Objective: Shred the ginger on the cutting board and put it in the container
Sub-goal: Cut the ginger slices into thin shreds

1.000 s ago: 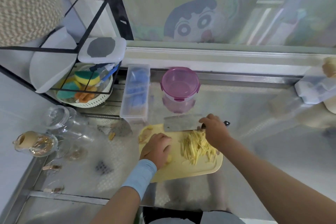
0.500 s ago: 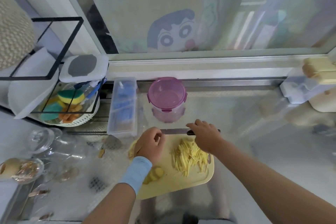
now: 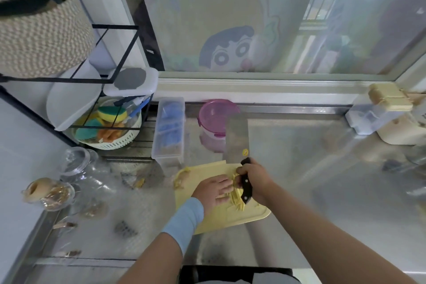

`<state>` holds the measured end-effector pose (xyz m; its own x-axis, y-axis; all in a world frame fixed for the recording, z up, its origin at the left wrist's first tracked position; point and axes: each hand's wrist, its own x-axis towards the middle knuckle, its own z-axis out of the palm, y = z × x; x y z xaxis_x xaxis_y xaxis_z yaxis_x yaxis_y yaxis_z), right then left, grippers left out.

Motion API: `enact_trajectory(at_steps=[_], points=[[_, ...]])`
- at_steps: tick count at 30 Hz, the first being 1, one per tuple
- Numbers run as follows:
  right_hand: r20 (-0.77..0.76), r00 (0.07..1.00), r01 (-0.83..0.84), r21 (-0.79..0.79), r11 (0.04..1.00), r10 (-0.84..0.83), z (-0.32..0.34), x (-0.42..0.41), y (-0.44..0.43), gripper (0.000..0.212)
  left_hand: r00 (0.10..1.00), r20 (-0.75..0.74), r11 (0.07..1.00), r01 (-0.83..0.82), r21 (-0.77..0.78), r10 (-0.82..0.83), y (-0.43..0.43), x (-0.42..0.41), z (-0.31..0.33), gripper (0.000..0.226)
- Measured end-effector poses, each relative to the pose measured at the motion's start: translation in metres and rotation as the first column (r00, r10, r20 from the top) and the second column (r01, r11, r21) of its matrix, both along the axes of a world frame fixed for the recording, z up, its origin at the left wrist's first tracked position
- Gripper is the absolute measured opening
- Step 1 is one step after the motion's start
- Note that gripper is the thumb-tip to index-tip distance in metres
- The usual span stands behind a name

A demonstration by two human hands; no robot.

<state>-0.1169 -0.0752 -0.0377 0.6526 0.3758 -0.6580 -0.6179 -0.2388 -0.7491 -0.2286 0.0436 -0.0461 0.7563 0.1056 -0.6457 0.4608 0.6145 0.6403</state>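
The steel tabletop [image 3: 299, 191] ran from a window sill at its far edge to the person at its near edge; a black wire rack [image 3: 119, 53] stood at the far left corner, with a woven basket [image 3: 39, 30] on top and a white bowl of sponges [image 3: 110, 131] underneath. Near the middle of the near edge lay the yellow board [image 3: 230, 217], tilted a little against that edge. A clear box [image 3: 170, 129] stood between the board and the far edge, just left of the pink container [image 3: 214, 115], which sat near the far edge with its lid on, well apart from the ginger. The cleaver [image 3: 236, 138] pointed toward the far edge, its broad side facing up, its blade crossing the container's right side in view; I cannot tell whether it touched it. The right hand [image 3: 255, 180] was clamped round the cleaver's black handle over the board's far right part. The left hand [image 3: 214, 191] lay palm down on the board, fingers straight and close together, touching the shreds beside the handle. The shredded ginger [image 3: 237, 198] lay in a loose pile on the board's middle, between the two hands; a few uncut scraps [image 3: 182, 177] sat at the board's far left corner.
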Motion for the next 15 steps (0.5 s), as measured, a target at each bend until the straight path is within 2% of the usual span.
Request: enact_trajectory(at_steps=[3,6,9,10,11,12,13,15], points=[[-0.012,1.000,0.003,-0.003,1.000,-0.003,-0.001,-0.003,0.001,0.020,0.994,-0.023,0.991,-0.110,-0.082,0.109,-0.007,0.005,0.003,0.022],[0.010,0.999,-0.036,-0.045,0.998,0.037,-0.003,0.001,-0.001,0.019,0.991,-0.065,0.993,-0.115,-0.004,0.115,-0.007,0.010,-0.001,0.019],[0.100,0.987,-0.107,-0.148,0.983,0.123,0.002,0.008,-0.003,0.019,0.985,-0.090,0.989,-0.142,0.046,0.146,0.005,0.015,-0.003,0.018],[0.119,0.979,-0.140,-0.187,0.972,0.164,0.002,0.011,-0.005,0.021,0.987,-0.098,0.983,-0.113,0.147,0.128,0.009,0.016,-0.004,0.018],[0.135,0.968,-0.178,-0.231,0.956,0.213,0.004,0.012,-0.007,0.022,0.989,-0.121,0.943,-0.039,0.332,0.083,0.014,0.017,-0.006,0.017],[0.161,0.950,-0.217,-0.283,0.934,0.269,0.004,0.011,-0.009,0.022,0.989,-0.147,0.846,0.055,0.530,0.029,0.019,0.015,-0.008,0.017],[0.195,0.925,-0.251,-0.333,0.909,0.327,0.006,0.008,-0.010,0.022,0.982,-0.187,0.699,0.150,0.699,-0.023,0.024,0.010,-0.009,0.017],[0.266,0.870,-0.289,-0.405,0.867,0.414,0.006,-0.003,-0.009,0.022,0.958,-0.265,0.446,0.287,0.848,-0.112,0.032,-0.003,-0.010,0.014]])
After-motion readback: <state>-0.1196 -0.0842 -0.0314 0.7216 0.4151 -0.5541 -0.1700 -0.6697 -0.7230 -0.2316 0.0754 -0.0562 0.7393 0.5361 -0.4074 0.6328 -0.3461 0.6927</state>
